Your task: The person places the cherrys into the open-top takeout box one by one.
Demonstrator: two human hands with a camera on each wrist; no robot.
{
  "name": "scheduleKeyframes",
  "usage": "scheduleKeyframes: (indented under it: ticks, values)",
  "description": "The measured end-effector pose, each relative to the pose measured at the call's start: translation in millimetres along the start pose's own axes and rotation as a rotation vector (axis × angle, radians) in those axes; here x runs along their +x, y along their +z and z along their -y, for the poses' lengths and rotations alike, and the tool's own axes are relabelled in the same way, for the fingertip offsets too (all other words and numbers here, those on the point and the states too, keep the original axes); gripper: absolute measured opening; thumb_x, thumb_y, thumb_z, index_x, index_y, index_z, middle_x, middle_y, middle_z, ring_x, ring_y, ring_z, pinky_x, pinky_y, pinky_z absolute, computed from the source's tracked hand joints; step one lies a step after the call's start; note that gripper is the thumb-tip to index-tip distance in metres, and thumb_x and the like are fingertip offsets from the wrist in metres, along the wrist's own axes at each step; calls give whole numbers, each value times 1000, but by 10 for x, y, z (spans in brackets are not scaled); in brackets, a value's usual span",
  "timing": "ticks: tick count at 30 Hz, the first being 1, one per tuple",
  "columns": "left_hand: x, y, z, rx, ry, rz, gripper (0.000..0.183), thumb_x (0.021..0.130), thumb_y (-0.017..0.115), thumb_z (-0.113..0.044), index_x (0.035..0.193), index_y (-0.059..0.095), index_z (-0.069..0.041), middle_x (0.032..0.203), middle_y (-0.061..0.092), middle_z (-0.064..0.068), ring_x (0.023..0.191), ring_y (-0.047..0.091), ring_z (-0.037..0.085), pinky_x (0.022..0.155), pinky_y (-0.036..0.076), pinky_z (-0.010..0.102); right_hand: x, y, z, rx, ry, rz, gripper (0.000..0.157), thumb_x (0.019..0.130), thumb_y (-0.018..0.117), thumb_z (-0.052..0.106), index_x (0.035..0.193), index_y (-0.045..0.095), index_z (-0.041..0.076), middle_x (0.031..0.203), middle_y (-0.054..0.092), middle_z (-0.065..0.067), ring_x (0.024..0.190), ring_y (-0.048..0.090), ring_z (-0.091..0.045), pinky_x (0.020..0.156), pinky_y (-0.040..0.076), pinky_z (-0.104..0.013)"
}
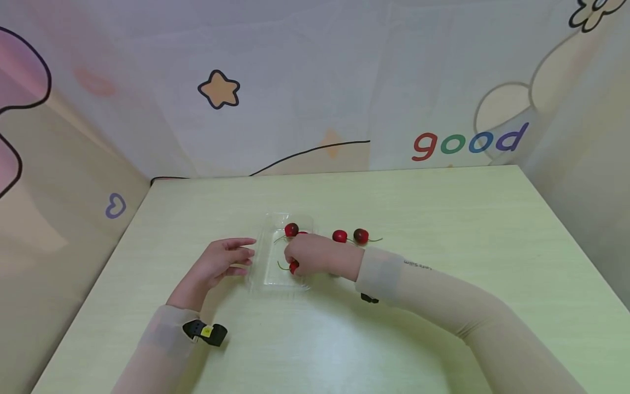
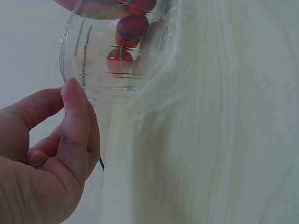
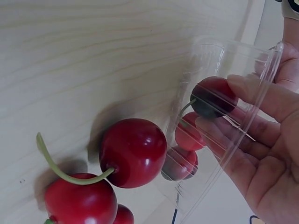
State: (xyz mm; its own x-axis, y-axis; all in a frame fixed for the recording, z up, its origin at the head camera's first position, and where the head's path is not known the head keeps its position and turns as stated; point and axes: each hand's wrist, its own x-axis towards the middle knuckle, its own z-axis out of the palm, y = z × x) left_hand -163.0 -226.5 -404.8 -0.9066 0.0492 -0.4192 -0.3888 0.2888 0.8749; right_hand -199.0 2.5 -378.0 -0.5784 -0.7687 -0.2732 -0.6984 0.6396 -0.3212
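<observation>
While the right hand (image 1: 317, 254) pinches one cherry (image 1: 293, 267) between thumb and fingers inside the clear plastic tray (image 1: 270, 260), the left hand (image 1: 221, 262) is at the tray's left rim, fingers loose, not visibly gripping; can't tell if it touches. Two other cherries (image 1: 291, 230) already lie in the tray. Right wrist view shows at least three loose cherries (image 3: 133, 151) on the table (image 1: 325, 339) beside it. I'd call it about halfway: two in, one not yet released, three left outside.
</observation>
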Motion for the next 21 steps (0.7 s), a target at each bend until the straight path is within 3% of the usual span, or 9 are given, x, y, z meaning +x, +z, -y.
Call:
scheduleKeyframes:
  ticks: [9,21]
  values:
    - [1,3,-8,2,-12,-4,48,103,59,-12,148,51,1,106,72,2,82,64,7,68,61,19,9,18,12,-28,22,15,35,92,70,6,64,53,16,63,42,5,71,40,-13,66,32,-21]
    - [-2,4,-9,13,-4,-3,47,103,58,-12,148,50,1,107,72,2,82,65,6,69,61,19,1,10,26,-57,6,15,41,92,69,3,59,47,16,59,34,5,67,35,-13,60,27,-21]
